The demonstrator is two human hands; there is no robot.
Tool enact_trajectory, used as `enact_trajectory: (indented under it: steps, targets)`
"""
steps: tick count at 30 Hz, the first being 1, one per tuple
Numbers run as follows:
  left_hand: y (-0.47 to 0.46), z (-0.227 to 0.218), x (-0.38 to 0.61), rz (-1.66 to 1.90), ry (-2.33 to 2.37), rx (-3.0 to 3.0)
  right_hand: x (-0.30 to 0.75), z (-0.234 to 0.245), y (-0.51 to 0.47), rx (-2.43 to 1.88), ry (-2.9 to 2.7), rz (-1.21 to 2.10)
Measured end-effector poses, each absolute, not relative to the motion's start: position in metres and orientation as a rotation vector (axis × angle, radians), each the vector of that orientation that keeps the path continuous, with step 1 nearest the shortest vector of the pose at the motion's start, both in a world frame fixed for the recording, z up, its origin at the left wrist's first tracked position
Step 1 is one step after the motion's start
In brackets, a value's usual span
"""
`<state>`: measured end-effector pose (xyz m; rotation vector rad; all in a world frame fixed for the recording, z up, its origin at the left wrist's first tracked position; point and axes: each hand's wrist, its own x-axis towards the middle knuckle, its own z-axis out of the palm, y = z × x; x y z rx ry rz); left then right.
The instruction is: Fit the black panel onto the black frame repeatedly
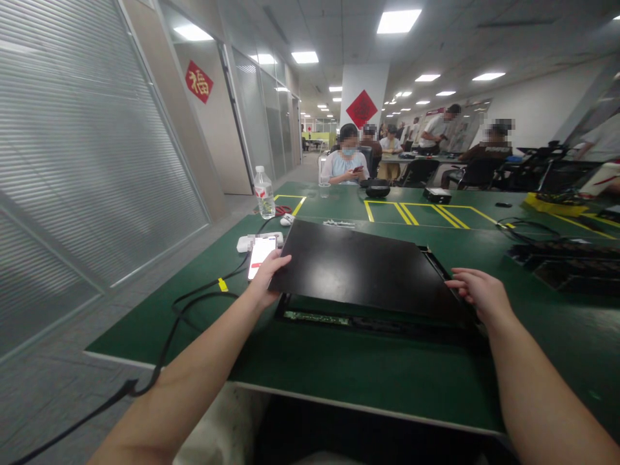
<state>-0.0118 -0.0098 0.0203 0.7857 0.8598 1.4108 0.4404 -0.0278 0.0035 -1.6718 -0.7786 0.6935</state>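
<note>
A large flat black panel (pixel 361 266) is tilted up over a black tray or frame (pixel 339 320) on the green table (pixel 349 368). My left hand (pixel 268 276) grips the panel's left front corner, fingers curled over its edge. My right hand (pixel 477 294) holds the panel's right front corner, fingers bent on top. The near edge is lifted; a strip of components shows in the frame under it.
Left of the panel lie a lit phone (pixel 261 256), a white charger (pixel 248 242), a black cable (pixel 194 310) and a water bottle (pixel 264 192). Black trays (pixel 564 261) sit at the right. Yellow tape marks the far table. Several people sit or stand beyond.
</note>
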Motion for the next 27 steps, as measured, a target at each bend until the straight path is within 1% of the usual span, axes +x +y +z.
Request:
enact_trajectory:
  steps: [16, 27]
  targets:
    - [-0.001, 0.008, -0.013, 1.379, 0.876, 0.837, 0.444, -0.001, -0.029, -1.768, -0.812, 0.559]
    - [-0.009, 0.016, -0.007, 1.304, 0.922, 0.830, 0.467, -0.022, -0.021, -1.835, -0.911, 0.438]
